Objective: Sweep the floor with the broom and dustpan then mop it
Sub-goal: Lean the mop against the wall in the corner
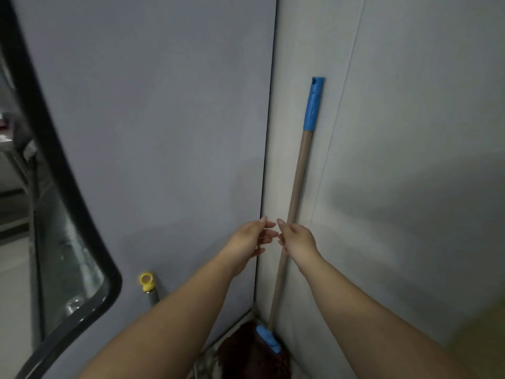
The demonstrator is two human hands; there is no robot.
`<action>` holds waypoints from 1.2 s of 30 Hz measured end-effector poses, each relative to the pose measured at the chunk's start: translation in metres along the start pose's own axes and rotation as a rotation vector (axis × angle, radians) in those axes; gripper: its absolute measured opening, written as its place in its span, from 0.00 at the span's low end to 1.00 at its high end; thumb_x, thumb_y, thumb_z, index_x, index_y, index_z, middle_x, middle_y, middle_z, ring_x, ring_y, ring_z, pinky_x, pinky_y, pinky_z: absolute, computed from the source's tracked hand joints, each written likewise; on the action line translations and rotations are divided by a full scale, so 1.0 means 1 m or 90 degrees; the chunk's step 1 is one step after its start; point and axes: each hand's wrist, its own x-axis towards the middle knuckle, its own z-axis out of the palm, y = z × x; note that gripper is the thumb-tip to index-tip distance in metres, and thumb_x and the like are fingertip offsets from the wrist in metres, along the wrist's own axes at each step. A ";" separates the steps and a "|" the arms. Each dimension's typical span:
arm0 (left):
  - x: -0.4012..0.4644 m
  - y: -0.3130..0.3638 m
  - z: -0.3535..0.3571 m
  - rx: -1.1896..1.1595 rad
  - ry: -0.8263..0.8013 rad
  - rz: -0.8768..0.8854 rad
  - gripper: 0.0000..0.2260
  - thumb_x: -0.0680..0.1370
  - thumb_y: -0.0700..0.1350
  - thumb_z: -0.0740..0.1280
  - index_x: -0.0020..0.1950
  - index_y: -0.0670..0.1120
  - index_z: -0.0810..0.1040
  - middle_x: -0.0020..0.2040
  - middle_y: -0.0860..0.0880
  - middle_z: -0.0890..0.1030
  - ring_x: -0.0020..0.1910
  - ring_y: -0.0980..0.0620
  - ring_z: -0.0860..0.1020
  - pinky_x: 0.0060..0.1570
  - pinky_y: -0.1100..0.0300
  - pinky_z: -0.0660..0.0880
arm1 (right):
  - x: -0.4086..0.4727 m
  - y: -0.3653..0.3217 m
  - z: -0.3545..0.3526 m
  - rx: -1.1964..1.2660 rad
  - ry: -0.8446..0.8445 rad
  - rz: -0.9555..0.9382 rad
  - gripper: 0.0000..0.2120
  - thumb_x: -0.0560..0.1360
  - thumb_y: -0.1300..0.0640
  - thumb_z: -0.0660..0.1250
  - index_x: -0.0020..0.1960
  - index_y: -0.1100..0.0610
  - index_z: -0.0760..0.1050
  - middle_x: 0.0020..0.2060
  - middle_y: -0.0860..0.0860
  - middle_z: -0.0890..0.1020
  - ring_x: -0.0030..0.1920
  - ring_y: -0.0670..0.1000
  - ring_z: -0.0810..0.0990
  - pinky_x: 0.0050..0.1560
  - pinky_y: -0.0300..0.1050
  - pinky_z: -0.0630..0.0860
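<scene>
A mop leans upright in the corner of two grey walls. Its tan handle (299, 165) ends in a blue grip (313, 105) at the top. At the floor, a blue clamp (268, 339) holds the dark brown mop head (246, 348). My right hand (297, 239) is in front of the handle at mid-height and covers a short stretch of it; its fingers point left and look relaxed, not wrapped round the handle. My left hand (252, 237) is just left of the right hand by the corner seam, fingers spread, holding nothing.
A grey pole with a yellow ring cap (146, 281) leans on the left wall near the floor. A black-framed glass panel (68, 203) curves down the left side. The floor shows only at the bottom around the mop head.
</scene>
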 end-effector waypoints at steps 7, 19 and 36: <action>-0.104 0.015 -0.033 0.042 0.006 0.059 0.13 0.82 0.49 0.54 0.47 0.49 0.76 0.42 0.51 0.80 0.44 0.53 0.76 0.48 0.59 0.71 | -0.105 -0.022 0.009 0.026 -0.004 -0.060 0.13 0.79 0.49 0.59 0.46 0.58 0.75 0.41 0.54 0.77 0.45 0.53 0.76 0.54 0.49 0.74; -0.360 -0.035 -0.063 0.079 0.058 0.065 0.12 0.82 0.48 0.55 0.44 0.48 0.76 0.40 0.50 0.80 0.40 0.55 0.77 0.44 0.60 0.70 | -0.330 0.011 0.041 0.050 -0.080 -0.093 0.15 0.79 0.49 0.60 0.36 0.55 0.73 0.33 0.48 0.77 0.43 0.52 0.77 0.51 0.50 0.75; -0.474 -0.136 -0.165 0.060 0.125 -0.106 0.13 0.82 0.50 0.54 0.44 0.48 0.76 0.39 0.51 0.80 0.41 0.55 0.76 0.46 0.62 0.71 | -0.452 0.077 0.170 0.176 -0.104 0.162 0.16 0.79 0.50 0.60 0.35 0.55 0.72 0.31 0.50 0.76 0.31 0.46 0.74 0.33 0.35 0.71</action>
